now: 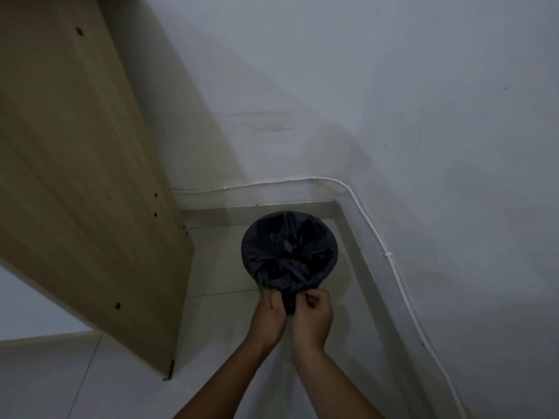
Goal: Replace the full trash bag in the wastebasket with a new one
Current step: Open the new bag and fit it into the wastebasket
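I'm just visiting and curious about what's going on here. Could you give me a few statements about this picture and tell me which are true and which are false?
1. Both hands pinch the black trash bag at its near edge. True: the left hand and the right hand grip a gathered fold of it.
2. The bag is white. False: it is black.
3. The wastebasket stands in a corner of the room. True: the skirting board bends round behind it.
4. A cable runs along the wall above the skirting. True.
5. The wooden panel stands to the right of the bag. False: it is on the left.
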